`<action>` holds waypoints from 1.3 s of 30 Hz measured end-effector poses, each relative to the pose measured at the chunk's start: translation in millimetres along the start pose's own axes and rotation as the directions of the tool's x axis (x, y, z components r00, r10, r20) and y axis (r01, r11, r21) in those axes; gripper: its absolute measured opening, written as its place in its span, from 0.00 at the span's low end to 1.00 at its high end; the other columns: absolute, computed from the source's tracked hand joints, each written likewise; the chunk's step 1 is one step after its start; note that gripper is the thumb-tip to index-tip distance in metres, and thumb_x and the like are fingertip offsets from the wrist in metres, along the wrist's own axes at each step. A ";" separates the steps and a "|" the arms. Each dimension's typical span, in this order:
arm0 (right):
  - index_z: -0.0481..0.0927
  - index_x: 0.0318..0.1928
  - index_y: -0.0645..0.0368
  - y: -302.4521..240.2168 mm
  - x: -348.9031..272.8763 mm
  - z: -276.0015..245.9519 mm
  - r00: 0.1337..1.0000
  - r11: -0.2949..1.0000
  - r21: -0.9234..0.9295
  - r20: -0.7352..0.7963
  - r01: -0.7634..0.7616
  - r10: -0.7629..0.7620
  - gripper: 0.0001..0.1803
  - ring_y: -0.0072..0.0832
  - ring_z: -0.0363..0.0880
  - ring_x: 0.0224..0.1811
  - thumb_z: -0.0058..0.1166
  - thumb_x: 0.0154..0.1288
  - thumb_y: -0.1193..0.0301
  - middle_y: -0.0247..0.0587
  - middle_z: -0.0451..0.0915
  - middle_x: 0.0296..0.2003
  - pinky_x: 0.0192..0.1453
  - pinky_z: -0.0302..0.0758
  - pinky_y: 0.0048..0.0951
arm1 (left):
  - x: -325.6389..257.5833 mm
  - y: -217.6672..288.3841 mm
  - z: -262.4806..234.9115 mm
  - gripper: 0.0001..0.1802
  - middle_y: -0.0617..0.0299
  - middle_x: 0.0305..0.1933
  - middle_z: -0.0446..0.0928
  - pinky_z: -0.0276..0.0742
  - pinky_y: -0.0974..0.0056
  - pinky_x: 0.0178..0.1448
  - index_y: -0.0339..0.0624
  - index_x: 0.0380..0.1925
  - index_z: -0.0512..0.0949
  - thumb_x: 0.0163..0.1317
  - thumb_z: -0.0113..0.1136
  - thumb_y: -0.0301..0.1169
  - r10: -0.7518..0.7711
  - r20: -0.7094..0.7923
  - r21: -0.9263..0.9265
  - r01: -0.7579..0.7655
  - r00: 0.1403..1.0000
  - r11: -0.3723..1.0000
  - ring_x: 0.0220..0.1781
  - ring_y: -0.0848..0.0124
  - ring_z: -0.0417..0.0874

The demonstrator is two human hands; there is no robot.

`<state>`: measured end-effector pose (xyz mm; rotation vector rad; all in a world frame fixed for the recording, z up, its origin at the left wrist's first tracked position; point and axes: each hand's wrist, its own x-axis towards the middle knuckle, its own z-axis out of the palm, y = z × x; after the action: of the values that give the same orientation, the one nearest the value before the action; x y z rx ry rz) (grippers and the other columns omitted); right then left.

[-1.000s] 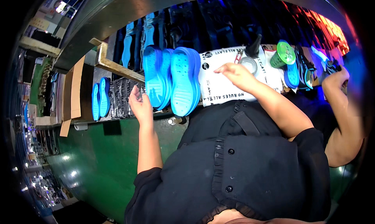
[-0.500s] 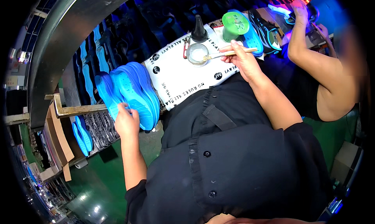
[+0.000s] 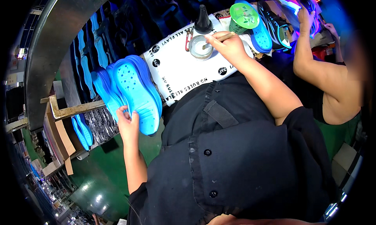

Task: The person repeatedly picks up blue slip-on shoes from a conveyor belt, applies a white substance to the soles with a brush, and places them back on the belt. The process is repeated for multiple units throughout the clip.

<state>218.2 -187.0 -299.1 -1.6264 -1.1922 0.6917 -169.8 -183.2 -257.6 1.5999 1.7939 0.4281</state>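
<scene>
My right hand [image 3: 228, 48] is closed around the wooden handle of a brush [image 3: 225, 37]. The brush's tip is inside a small clear glass bowl [image 3: 201, 57], which holds whitish content. At the left, my left hand [image 3: 128, 125] grips the near edge of a light blue shoe sole [image 3: 137, 93] with thumb and fingers. That sole lies on top of a stack of blue soles [image 3: 105, 86]. The bowl stands on a white printed sheet [image 3: 180, 78], beside a black cone-shaped bottle [image 3: 203, 23] and a small red tool [image 3: 188, 40].
A green-lidded cup [image 3: 244, 18] stands right of the bowl. Beyond it are a blue sole [image 3: 261, 39] and a black shoe [image 3: 276, 27]. A co-worker's arm [image 3: 309, 56] works at the far right. An open cardboard box [image 3: 62, 140] and another pair of soles [image 3: 81, 133] are at the left.
My right hand has moved left and up, bringing the brush down into the bowl. The top sole by my left hand now faces up more fully.
</scene>
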 end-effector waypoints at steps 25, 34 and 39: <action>0.83 0.28 0.63 15.0 2.6 10.3 0.995 0.989 -0.112 -0.013 0.096 -0.099 0.12 0.26 0.77 0.29 0.61 0.60 0.66 0.39 0.80 0.25 0.36 0.71 0.25 | -4.4 64.0 47.5 0.33 0.53 0.56 0.69 0.67 0.61 0.62 0.37 0.62 0.57 0.55 0.54 0.22 0.160 0.153 -0.811 0.032 0.975 0.584 0.57 0.66 0.73; 0.84 0.30 0.62 -14.3 -0.3 -11.0 0.978 0.984 0.007 -0.118 0.176 -0.174 0.15 0.27 0.76 0.28 0.55 0.65 0.63 0.38 0.79 0.25 0.35 0.72 0.26 | -7.5 53.9 42.6 0.35 0.54 0.58 0.68 0.69 0.60 0.61 0.41 0.65 0.55 0.56 0.52 0.25 0.083 0.175 -0.863 0.112 0.981 0.493 0.58 0.63 0.73; 0.84 0.30 0.61 5.6 -1.6 -5.7 0.992 0.992 -0.067 -0.071 0.103 -0.107 0.16 0.25 0.76 0.28 0.55 0.65 0.61 0.38 0.79 0.24 0.34 0.71 0.26 | 4.0 61.4 54.0 0.33 0.54 0.58 0.68 0.65 0.61 0.64 0.36 0.64 0.56 0.57 0.51 0.22 0.170 0.002 -0.794 -0.102 0.985 0.599 0.57 0.65 0.72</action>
<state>224.6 -190.9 -302.3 -1.6145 -1.2466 0.5271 -88.1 -178.3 -257.1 1.0643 1.1256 1.0560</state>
